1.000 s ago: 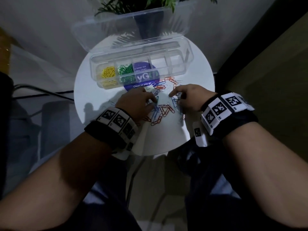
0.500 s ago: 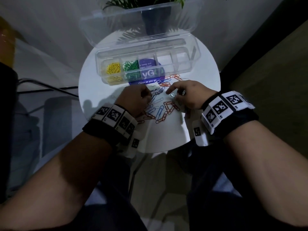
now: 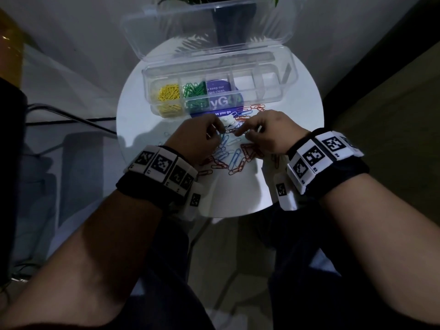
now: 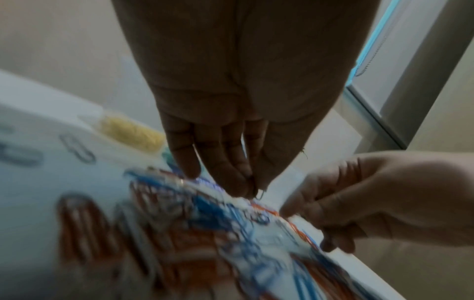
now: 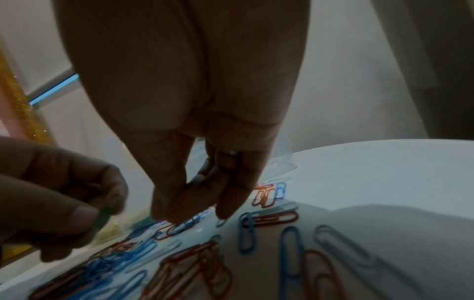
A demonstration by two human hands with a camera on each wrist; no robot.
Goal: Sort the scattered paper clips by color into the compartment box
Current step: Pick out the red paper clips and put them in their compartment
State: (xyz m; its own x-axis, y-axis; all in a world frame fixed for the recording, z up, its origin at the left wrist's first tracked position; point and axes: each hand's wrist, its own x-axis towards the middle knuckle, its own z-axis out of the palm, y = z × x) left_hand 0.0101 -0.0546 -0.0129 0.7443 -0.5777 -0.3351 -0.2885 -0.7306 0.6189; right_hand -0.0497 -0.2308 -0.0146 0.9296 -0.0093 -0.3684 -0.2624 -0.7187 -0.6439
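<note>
We cannot read the purple sticker (image 3: 217,91) whole: the compartment box (image 3: 269,91) and the hands cover part of its words. Our left hand (image 3: 198,139) and right hand (image 3: 270,133) hide the paper clips (image 3: 234,156) beneath them, and from the head view we cannot tell what either fingertip pinches. The left wrist view smears the clips into blurred streaks. The plant (image 3: 228,10) is cut off by the top edge.

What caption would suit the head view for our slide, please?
Both hands, left and right, pick through red and blue paper clips before the open compartment box.
</note>
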